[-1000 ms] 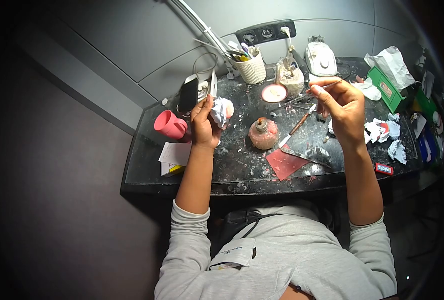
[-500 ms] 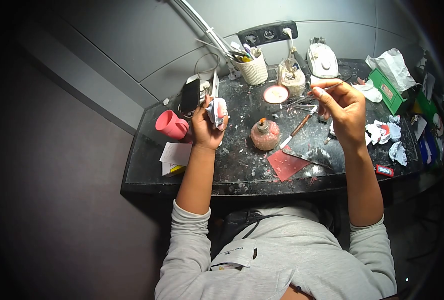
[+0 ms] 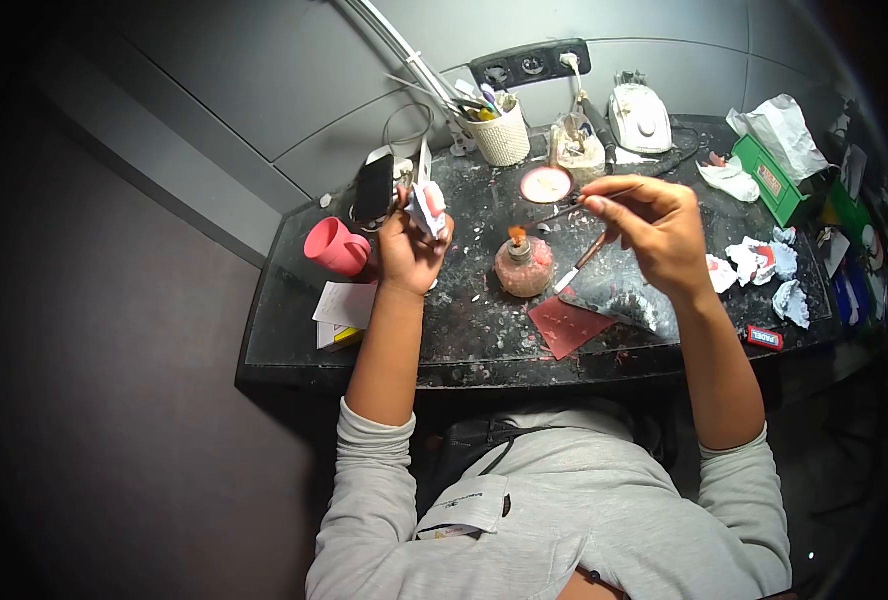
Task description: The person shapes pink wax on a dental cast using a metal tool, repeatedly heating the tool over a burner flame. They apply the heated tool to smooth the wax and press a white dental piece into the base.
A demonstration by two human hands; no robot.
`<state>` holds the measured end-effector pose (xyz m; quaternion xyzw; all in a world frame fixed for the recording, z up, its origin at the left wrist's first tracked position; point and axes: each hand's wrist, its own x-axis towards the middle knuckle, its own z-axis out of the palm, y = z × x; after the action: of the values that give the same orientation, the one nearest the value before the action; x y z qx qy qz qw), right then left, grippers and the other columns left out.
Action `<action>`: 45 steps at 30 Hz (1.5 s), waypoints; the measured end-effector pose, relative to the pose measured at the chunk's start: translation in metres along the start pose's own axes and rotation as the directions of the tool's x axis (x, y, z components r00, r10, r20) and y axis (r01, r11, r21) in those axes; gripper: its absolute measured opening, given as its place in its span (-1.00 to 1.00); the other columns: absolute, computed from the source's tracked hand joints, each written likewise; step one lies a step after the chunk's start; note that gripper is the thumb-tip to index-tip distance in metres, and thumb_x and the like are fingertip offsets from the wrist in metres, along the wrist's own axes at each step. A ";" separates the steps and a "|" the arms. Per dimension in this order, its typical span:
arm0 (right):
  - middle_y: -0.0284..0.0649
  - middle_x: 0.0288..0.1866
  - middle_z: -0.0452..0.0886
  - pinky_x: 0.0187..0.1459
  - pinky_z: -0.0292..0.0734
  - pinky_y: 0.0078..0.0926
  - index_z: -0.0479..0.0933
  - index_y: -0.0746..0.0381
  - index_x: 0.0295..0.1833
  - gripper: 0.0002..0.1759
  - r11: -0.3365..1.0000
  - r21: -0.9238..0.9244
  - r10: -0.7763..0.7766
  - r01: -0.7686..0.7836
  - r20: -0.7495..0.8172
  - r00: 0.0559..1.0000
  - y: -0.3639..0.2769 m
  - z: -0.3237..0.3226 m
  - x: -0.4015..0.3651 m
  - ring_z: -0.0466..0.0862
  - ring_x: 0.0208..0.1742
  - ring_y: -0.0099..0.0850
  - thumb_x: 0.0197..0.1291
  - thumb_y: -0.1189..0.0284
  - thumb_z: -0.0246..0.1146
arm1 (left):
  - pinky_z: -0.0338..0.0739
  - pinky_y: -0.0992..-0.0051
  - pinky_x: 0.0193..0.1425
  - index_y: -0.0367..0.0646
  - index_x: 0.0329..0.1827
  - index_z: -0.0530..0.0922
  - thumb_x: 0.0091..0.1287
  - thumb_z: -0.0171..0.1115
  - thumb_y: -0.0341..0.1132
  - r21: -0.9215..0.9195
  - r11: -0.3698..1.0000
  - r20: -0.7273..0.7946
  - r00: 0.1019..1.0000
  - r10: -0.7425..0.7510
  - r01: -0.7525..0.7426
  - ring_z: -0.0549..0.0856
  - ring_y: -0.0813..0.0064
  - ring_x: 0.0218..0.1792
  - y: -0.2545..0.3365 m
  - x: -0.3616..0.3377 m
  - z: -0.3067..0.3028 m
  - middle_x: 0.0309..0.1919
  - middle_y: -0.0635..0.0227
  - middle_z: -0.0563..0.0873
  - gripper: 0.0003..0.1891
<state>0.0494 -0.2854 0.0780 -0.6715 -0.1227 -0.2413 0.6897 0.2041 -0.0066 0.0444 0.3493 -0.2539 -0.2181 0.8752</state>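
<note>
My left hand is closed around a white plaster cast with pink wax, held up over the left of the bench. Between the thumb and fingers of my right hand is a thin metal wax carver. Its tip points left, right at the orange flame of a glass spirit burner spotted with pink. Below my right hand lies a wax knife with a brown handle and pale blade. A pink wax sheet rests in front of the burner, partly under a dark flat plate.
A pink mug and a phone are by my left hand. Behind stand a tool pot, a round dish and a white device. Crumpled paper and a green box lie right.
My right hand has moved left and slightly down, bringing the carver's tip to the burner flame. The flame now looks larger. My left hand still holds the cast, turned slightly.
</note>
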 end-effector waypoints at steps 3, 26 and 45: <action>-0.32 -0.34 0.75 -0.43 0.53 -0.72 0.73 0.32 -0.07 -0.84 0.998 -0.001 0.056 -0.056 0.036 0.998 0.004 0.006 -0.003 0.61 -0.44 -0.70 0.25 0.55 0.40 | 0.58 0.43 -0.38 -0.15 0.03 0.58 0.54 0.05 0.06 0.014 0.999 -0.179 0.983 0.045 -0.043 0.69 0.25 -0.31 -0.002 0.000 0.010 -0.20 0.32 0.71 -0.58; -0.28 -0.32 0.75 -0.43 0.54 -0.70 0.70 0.38 -0.09 -0.87 1.000 0.010 0.000 0.000 0.000 1.000 0.002 0.006 -0.001 0.63 -0.41 -0.68 0.29 0.57 0.36 | 0.60 0.09 0.10 -0.26 0.23 0.46 0.60 -0.29 0.14 -0.108 0.989 -0.027 0.994 0.102 -0.104 0.66 -0.12 0.06 0.008 0.000 -0.009 0.11 -0.23 0.63 -0.39; -0.26 -0.23 0.77 -0.34 0.57 -0.69 0.70 0.38 -0.04 -0.85 0.997 -0.047 -0.055 0.057 0.038 0.998 -0.005 0.010 -0.006 0.67 -0.31 -0.64 0.30 0.58 0.34 | 0.21 0.01 0.62 -0.58 0.36 0.24 0.49 0.19 -0.19 -0.614 0.786 -0.108 0.994 0.015 -0.079 0.18 -0.30 0.52 0.005 -0.077 0.058 0.41 -0.38 0.29 -0.37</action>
<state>0.0433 -0.2741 0.0803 -0.6884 -0.1481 -0.2511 0.6641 0.1107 0.0101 0.0620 0.0483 -0.1343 -0.2500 0.9577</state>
